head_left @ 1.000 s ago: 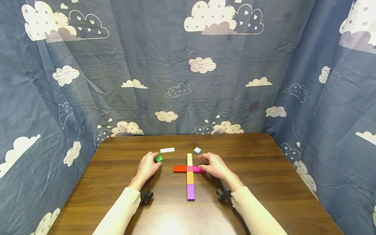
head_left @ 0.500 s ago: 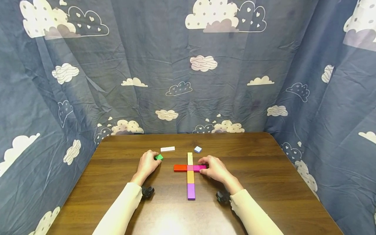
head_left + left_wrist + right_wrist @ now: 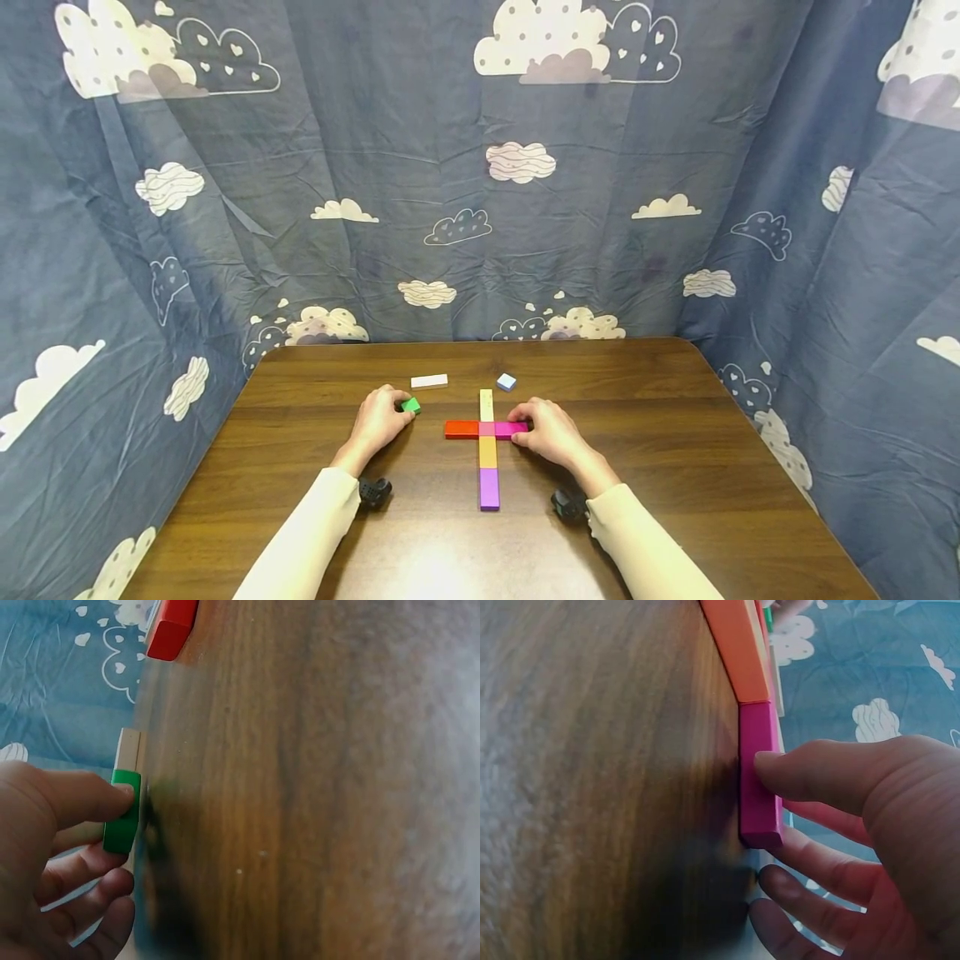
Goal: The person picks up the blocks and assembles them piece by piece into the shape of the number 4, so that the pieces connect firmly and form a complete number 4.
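My left hand point(image 3: 380, 417) pinches a small green block point(image 3: 124, 821) between thumb and fingers, low over the tabletop. My right hand point(image 3: 550, 429) pinches the magenta block point(image 3: 759, 772), thumb on its near side and fingers behind. That block forms the right arm of a flat cross. A red block point(image 3: 461, 429) makes the left arm and a small pink block point(image 3: 487, 429) the centre. Pale yellow point(image 3: 487, 404) lies beyond the centre; an orange block point(image 3: 488, 452) and then a purple block point(image 3: 490, 489) run toward me.
On the brown wooden table point(image 3: 660, 467), a white block point(image 3: 429, 382) lies beyond my left hand. A small light blue block point(image 3: 506, 382) sits behind the cross, turned at an angle. A blue cloud-print curtain point(image 3: 420, 183) hangs behind the table.
The green block has shifted slightly right and tilts differently in my left hand. My right thumb and fingers have closed onto the magenta block. The other blocks have stayed in place.
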The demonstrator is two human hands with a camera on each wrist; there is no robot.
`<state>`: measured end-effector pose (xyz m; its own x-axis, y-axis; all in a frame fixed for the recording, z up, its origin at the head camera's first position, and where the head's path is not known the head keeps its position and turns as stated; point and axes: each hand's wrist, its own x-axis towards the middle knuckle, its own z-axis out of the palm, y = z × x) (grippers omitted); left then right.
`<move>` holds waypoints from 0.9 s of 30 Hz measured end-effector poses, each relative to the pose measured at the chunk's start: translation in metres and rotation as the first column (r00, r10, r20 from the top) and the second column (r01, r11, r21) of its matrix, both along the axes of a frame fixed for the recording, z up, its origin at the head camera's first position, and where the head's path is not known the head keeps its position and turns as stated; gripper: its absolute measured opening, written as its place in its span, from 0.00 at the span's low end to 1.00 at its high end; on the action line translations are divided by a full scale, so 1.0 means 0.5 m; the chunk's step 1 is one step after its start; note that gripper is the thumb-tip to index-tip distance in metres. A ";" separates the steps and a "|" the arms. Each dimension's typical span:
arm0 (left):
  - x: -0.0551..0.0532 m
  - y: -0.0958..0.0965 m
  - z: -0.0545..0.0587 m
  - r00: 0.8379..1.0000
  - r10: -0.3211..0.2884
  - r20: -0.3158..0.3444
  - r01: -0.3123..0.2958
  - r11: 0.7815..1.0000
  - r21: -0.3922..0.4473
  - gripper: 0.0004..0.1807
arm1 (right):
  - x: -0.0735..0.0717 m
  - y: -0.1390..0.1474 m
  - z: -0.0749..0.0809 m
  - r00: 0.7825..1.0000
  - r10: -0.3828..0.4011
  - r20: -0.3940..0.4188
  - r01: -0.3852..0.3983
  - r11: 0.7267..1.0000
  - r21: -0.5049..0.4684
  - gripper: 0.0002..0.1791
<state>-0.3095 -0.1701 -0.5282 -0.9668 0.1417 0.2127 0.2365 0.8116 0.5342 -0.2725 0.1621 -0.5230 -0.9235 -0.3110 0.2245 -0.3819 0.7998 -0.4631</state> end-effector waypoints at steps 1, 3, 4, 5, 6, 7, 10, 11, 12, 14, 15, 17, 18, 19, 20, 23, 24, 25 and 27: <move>0.000 0.000 0.000 1.000 -0.009 0.005 0.009 1.000 0.008 0.15 | 0.000 0.000 -0.001 1.000 -0.003 -0.002 0.003 1.000 0.002 0.14; 0.001 0.000 0.001 1.000 -0.029 0.011 0.029 0.999 0.020 0.15 | 0.000 0.000 -0.004 1.000 -0.006 -0.008 0.006 1.000 0.002 0.14; 0.001 0.000 0.002 0.999 -0.039 0.015 0.039 0.999 0.026 0.15 | 0.000 -0.001 -0.006 1.000 -0.007 -0.012 0.007 1.000 0.001 0.14; 0.002 0.001 0.003 0.999 -0.049 0.018 0.048 0.998 0.032 0.15 | 0.000 -0.001 -0.006 1.000 -0.006 -0.014 0.006 1.000 -0.002 0.14; 0.002 0.001 0.003 0.998 -0.057 0.016 0.056 0.998 0.030 0.15 | 0.000 -0.001 -0.006 1.000 -0.006 -0.016 0.006 1.000 -0.004 0.14; 0.002 0.002 0.004 0.998 -0.064 0.010 0.063 0.998 0.029 0.15 | 0.000 -0.001 -0.006 1.000 -0.007 -0.017 0.007 1.000 -0.006 0.14; 0.003 0.004 0.007 0.996 -0.085 -0.007 0.085 0.996 0.023 0.15 | -0.001 -0.002 -0.007 1.000 -0.012 -0.019 0.012 1.000 -0.012 0.13; 0.004 0.005 0.007 0.996 -0.092 -0.011 0.093 0.995 0.021 0.15 | -0.001 -0.002 -0.008 1.000 -0.013 -0.017 0.012 1.000 -0.014 0.13; 0.005 0.005 0.008 0.995 -0.101 -0.013 0.101 0.995 0.019 0.15 | -0.001 -0.002 -0.009 1.000 -0.014 -0.015 0.014 1.000 -0.015 0.13; 0.007 0.007 0.009 0.993 -0.118 -0.008 0.118 0.993 0.017 0.15 | -0.001 -0.002 -0.010 1.000 -0.012 -0.011 0.012 1.000 -0.017 0.13; 0.008 0.008 0.009 0.992 -0.127 -0.005 0.127 0.992 0.015 0.15 | -0.001 -0.001 -0.010 1.000 -0.012 -0.007 0.011 1.000 -0.017 0.13; 0.011 0.010 0.010 0.989 -0.148 -0.002 0.148 0.989 0.014 0.15 | -0.001 -0.001 -0.010 1.000 -0.010 -0.005 0.010 1.000 -0.018 0.13; 0.012 0.011 0.011 0.987 -0.158 -0.002 0.158 0.987 0.012 0.15 | -0.001 0.000 -0.011 1.000 -0.009 -0.006 0.009 1.000 -0.017 0.13; 0.013 0.013 0.011 0.986 -0.169 -0.004 0.169 0.985 0.009 0.15 | -0.001 0.000 -0.010 1.000 -0.009 -0.005 0.009 1.000 -0.015 0.14; 0.014 0.014 0.012 0.983 -0.181 -0.008 0.181 0.983 0.007 0.15 | -0.001 0.000 -0.010 1.000 -0.010 -0.004 0.010 1.000 -0.014 0.14; 0.016 0.019 0.014 0.978 -0.209 -0.012 0.209 0.978 -0.006 0.15 | -0.002 0.001 -0.009 1.000 -0.011 -0.006 0.010 1.000 -0.008 0.14; 0.017 0.021 0.015 0.977 -0.215 -0.012 0.215 0.977 -0.012 0.15 | -0.002 0.001 -0.009 1.000 -0.010 -0.007 0.010 1.000 -0.006 0.14; 0.017 0.023 0.016 0.975 -0.221 -0.011 0.221 0.975 -0.016 0.15 | -0.002 0.001 -0.008 1.000 -0.011 -0.006 0.011 1.000 -0.004 0.14; 0.020 0.026 0.018 0.973 -0.233 -0.009 0.232 0.972 -0.023 0.15 | -0.002 0.001 -0.009 1.000 -0.011 -0.014 0.011 1.000 -0.003 0.14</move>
<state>-0.2997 -0.1571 -0.5193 -0.9042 0.3669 0.2184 0.4263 0.7450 0.5131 -0.2733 0.1626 -0.5275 -0.9236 -0.3002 0.2384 -0.3797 0.8025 -0.4603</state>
